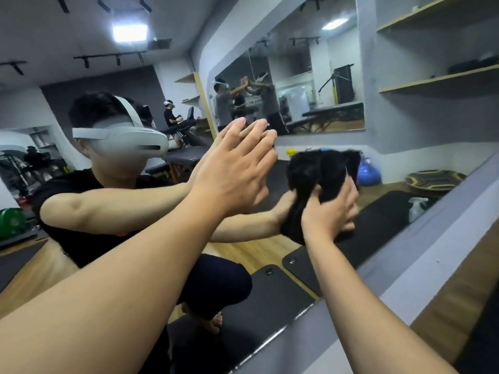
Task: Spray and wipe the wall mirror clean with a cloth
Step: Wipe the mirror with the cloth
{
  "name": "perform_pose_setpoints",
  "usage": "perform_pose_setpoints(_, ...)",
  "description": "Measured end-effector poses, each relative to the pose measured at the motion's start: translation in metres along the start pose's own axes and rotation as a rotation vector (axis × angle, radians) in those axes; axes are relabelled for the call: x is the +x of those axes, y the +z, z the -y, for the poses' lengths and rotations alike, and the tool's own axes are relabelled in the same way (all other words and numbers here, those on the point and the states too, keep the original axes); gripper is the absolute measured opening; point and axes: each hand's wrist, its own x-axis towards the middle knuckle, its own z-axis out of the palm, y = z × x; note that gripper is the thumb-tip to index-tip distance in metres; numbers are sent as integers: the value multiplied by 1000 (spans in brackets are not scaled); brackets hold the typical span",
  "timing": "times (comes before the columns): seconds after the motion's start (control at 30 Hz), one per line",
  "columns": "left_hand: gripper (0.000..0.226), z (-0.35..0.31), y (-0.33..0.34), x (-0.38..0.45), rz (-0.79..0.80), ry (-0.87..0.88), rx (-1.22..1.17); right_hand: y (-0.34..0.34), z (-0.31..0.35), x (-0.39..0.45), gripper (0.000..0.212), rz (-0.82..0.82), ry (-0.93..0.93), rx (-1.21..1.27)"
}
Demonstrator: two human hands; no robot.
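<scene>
The wall mirror [113,63] fills most of the view and shows my own crouching reflection. My left hand [235,174] lies flat against the glass with its fingers straight, meeting its mirrored palm. To the right, my right hand [330,211] grips a bunched black cloth [321,168] and holds it against the mirror. A white spray bottle [417,209] shows only as a reflection, low at the right near the mirror's edge.
The mirror's grey frame ledge [405,282] runs diagonally at the lower right. Wooden shelves [437,82] hang on the wall to the right. Reflected in the glass are black floor mats [270,300], a blue ball [368,174] and other people at the back.
</scene>
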Motion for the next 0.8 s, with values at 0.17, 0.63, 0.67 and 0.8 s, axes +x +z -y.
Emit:
perform_pose_setpoints(0.17,58,1,3,0,-17,21,5,-14,-45,-10,71,55,471,-84)
perform_pose_setpoints(0.63,52,-1,6,2,-29,-8,-51,-4,82,16,66,132,-500,-118)
perform_pose_setpoints(0.67,51,0,6,1,-38,-9,-56,-4,87,23,67,137,-604,-115)
perform_pose_setpoints(0.8,46,-8,1,11,-49,-54,9,-1,20,49,69,51,-465,-48)
